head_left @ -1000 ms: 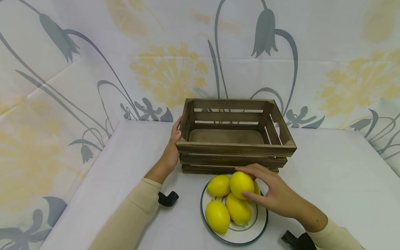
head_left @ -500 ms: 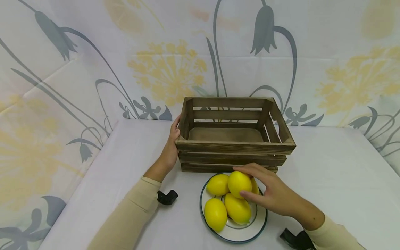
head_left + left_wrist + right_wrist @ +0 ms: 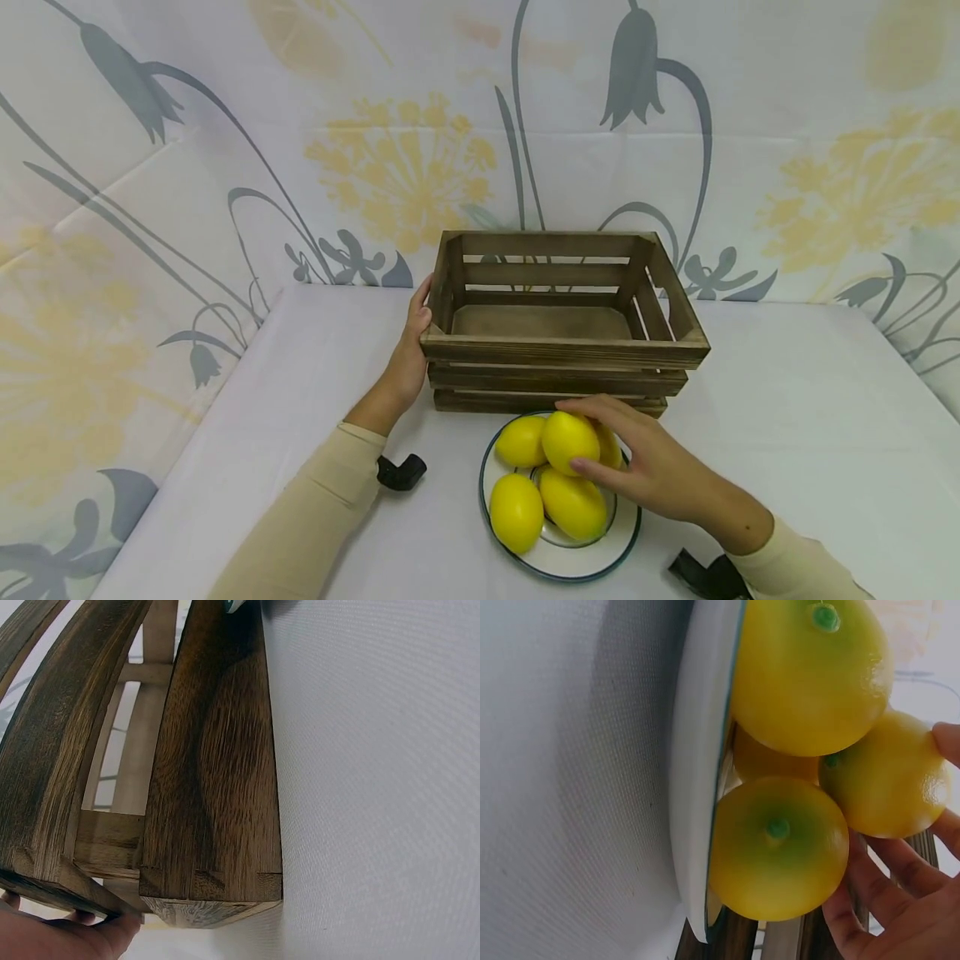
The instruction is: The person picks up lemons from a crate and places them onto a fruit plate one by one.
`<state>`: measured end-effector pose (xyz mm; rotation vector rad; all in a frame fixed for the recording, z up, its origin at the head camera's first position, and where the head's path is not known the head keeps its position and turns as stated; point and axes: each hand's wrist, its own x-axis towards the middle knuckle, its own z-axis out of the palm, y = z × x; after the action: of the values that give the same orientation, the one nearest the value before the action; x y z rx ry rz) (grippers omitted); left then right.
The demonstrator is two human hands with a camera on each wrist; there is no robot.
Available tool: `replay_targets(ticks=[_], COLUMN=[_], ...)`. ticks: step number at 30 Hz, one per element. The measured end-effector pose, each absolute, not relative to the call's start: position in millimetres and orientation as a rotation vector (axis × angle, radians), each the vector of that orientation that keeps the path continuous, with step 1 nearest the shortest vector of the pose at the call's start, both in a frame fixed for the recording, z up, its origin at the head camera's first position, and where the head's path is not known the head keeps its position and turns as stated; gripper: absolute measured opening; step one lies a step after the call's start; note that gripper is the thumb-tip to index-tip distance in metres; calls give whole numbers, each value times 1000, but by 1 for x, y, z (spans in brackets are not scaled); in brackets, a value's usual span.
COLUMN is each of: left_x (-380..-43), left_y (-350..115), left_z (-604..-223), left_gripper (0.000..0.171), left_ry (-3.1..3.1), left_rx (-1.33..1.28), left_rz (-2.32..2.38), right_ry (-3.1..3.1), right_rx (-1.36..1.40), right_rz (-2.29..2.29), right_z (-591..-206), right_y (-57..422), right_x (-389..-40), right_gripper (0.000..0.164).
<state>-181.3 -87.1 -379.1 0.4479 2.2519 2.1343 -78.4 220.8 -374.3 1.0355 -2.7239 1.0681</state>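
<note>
On a white plate [image 3: 573,562] with a blue rim lie several yellow lemons, among them a front left lemon [image 3: 517,512] and a middle lemon [image 3: 576,504]. My right hand [image 3: 652,462] pinches the topmost lemon [image 3: 567,443] between thumb and fingers. That lemon still leans against its neighbours, as the right wrist view shows, and partly hides another at the right. Behind the plate stands a brown slatted wooden crate [image 3: 562,354] with nothing inside. Against the crate's left end rests my left hand [image 3: 405,358], its fingers extended along the outside; some fingertips are hidden.
A white cloth [image 3: 322,367] covers the table. A flower-printed curtain [image 3: 450,108] hangs behind the crate and along the left. Black wrist-camera parts [image 3: 402,473] jut from beside both forearms. The plate sits close before the crate's front.
The right hand and the topmost lemon have shifted slightly left, and the lemon has turned a little. The left hand keeps its place on the crate. The head view has tilted slightly.
</note>
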Motion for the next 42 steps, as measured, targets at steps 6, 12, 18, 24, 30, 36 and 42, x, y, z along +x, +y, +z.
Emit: replay_targets(ticks=[6,12,18,24,30,36,42], left_x=[-182,-182,-184,-182,-182,-181,-181], left_y=[-87,-88,-88,-88,-88,-87,-87], left_z=[-379,-379,-379,-379,-378,-377,-378], left_gripper=[67,67,68,67,67,67,68], left_ry=[2247,2240,2220,2234,2241,2241,2237], left_rx=[432,435,463,463,468,470,452], left_rz=[2127,2133,2159,2148,2153,2157,2158], right_ry=[-2694,-2692,-2702,-2710,-2702,-2701,-2706], right_rx=[1047,1056,1070,1080,1091,1096,1107], right_rz=[1009,966,961,957,926,932,935], right_z=[-378,-380,-381,-382,-382,-381,-382], right_y=[219,219,218,218,218,218,217], right_x=[-78,-77,-78,-77,-77,-76,-76], right_gripper=[57,57,57,56,57,58,55])
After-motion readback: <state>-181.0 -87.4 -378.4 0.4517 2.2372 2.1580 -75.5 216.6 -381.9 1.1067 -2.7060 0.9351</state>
